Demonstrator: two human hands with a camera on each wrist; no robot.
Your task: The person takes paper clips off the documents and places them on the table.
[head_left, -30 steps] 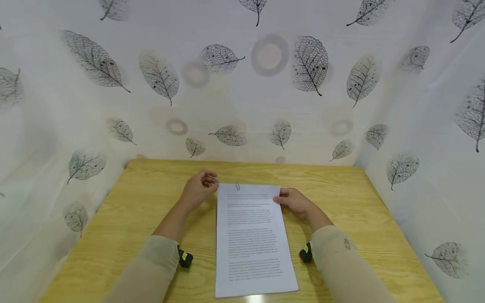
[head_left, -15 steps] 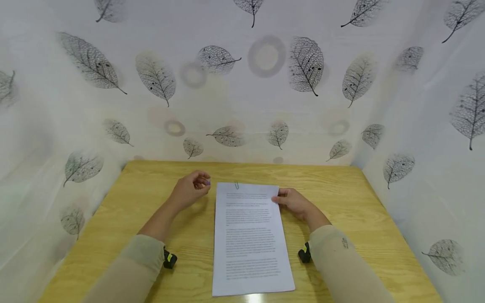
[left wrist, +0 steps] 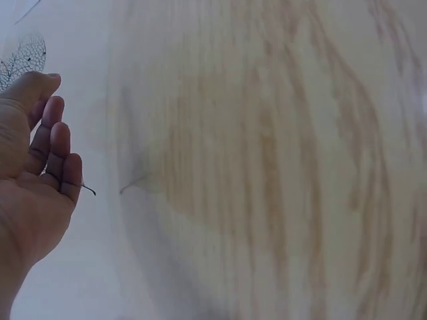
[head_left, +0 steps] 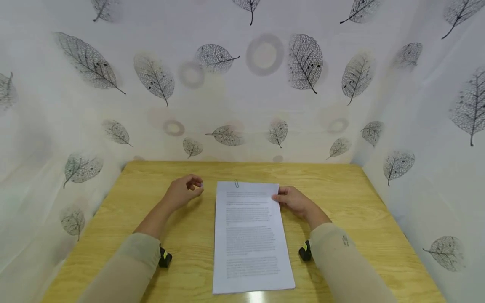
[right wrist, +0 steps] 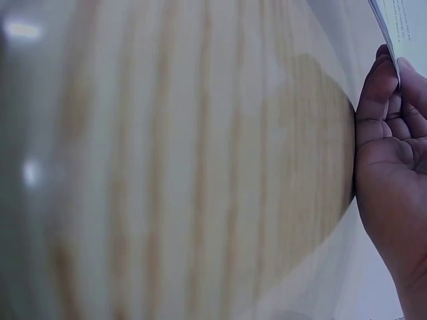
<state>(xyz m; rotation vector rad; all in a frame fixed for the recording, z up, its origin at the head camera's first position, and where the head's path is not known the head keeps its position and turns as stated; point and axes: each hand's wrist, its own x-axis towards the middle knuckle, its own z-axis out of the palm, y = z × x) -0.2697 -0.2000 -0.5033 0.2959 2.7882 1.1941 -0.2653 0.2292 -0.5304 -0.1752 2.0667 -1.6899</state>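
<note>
A stack of printed sheets lies on the wooden table, with a paper clip on its top edge, left of centre. My right hand pinches the stack near its upper right corner, thumb on the printed face and fingers beneath. The right wrist view shows the sheet edges between that hand's thumb and fingers. To the left of the stack, my left hand is raised apart from the paper. Its fingers curl loosely, and in the left wrist view no object shows in the hand.
The wood-grain table extends on both sides of the paper. A white curtain with leaf prints surrounds its back and sides. Each sleeve has a small black wrist camera, the left one and the right one.
My left hand has moved left, away from the stack's upper left corner, and dipped slightly. My right hand keeps its pinch on the sheets, and the paper clip stays at the top edge.
</note>
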